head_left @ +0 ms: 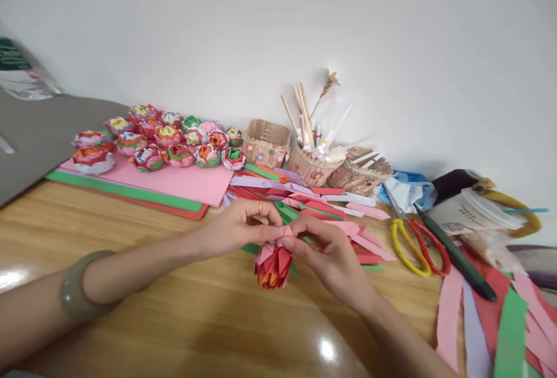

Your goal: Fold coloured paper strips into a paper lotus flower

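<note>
Between my two hands hangs a folded paper flower point(273, 266) in red, orange and pink, its petals pointing down over the wooden table. My left hand point(247, 224) pinches the pink paper at its upper end with thumb and forefinger. From the other side my right hand point(324, 244) grips the same pink end, the fingertips of both hands nearly touching. Just behind the hands lie folded paper strips point(300, 195) in pink, red, lilac and green. The fingers partly hide the top of the flower.
Finished paper flowers point(169, 135) stand on pink paper sheets point(209, 184) at the left. Several small wooden baskets point(266, 145) line the wall, one holding sticks. On the right lie scissors point(420, 244), a dark green pen-shaped tool point(456, 256), a white tub point(472, 211) and loose paper strips point(510, 331).
</note>
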### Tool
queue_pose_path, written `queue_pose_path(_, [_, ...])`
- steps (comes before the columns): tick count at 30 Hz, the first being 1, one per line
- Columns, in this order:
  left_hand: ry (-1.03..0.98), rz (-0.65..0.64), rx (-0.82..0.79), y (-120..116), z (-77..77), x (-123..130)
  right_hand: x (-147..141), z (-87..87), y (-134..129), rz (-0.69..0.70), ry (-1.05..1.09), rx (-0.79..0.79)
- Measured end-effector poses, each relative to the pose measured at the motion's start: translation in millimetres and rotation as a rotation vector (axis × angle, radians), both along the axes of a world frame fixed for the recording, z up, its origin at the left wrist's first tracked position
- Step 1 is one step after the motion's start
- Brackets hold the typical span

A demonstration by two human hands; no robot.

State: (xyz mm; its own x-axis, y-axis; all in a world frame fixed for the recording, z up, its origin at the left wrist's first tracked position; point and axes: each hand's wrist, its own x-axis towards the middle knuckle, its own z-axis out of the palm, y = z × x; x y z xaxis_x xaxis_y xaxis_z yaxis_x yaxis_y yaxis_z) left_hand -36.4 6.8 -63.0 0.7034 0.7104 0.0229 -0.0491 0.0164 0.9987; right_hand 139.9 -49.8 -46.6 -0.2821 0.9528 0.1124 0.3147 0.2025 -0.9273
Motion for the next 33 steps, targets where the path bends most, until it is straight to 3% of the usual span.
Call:
queue_pose_path(4, [0.008, 0.024, -0.172, 1, -1.9, 3, 0, -5.1, 3, -0.047, 0.203, -0.207])
queue_pose_path(7, [0.011, 0.066, -0.203, 3, -3.2, 5, 2, -7.6, 7, -0.06, 0.198, -0.268])
queue_pose_path(11, [0.012, 0.022, -0.257, 6, -4.4, 6, 5, -8.1, 10, -0.048, 0.121, -0.266])
queue_pose_path(17, [0.087, 0.011, -0.183, 4, -5.1, 7, -1, -9.7, 6, -0.067, -0.122, -0.045])
queue_pose_path(21, [0.225, 0.156, 0.063, 0, -7.2, 7, -2, -20.5, 2, -0.126, -0.386, 0.317])
queue_pose_path(24, [0.198, 0.17, 0.027, 4, -12.5, 6, 0, -26.6, 1, -0.189, -0.461, 0.484])
queue_pose_path(27, [0.173, 0.038, -0.131, 12, -18.3, 5, 0, -24.9, 5, -0.221, -0.305, 0.287])
queue_pose_path(31, [0.185, 0.065, -0.148, 15, -17.2, 6, 4, -18.3, 14, -0.168, -0.019, -0.197])
queue_pose_path(33, [0.214, 0.103, -0.182, 14, -12.4, 6, 8, -17.8, 18, -0.096, 0.023, -0.291])
